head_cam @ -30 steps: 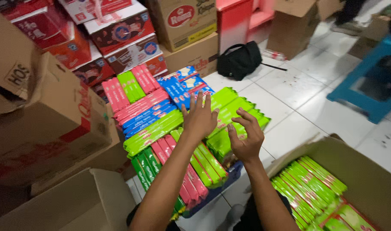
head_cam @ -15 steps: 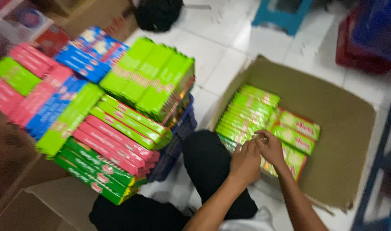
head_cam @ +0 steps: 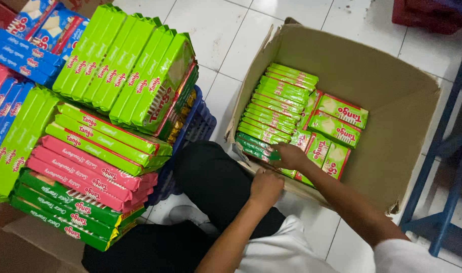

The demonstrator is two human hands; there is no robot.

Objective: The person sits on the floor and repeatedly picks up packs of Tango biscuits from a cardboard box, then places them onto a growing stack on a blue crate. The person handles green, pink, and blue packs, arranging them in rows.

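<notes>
Right hand (head_cam: 289, 155), fingers clamped on green wafer packs (head_cam: 256, 147) at seven o'clock inside cardboard box (head_cam: 393, 86); left hand (head_cam: 265, 188), fingers curled together, steadies the box's near wall.

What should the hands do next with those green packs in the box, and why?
Probably close the right hand on the nearest green wafer packs in the brown cardboard box: its fingers already rest on that row's end, while the left hand waits at the box's edge.
</notes>
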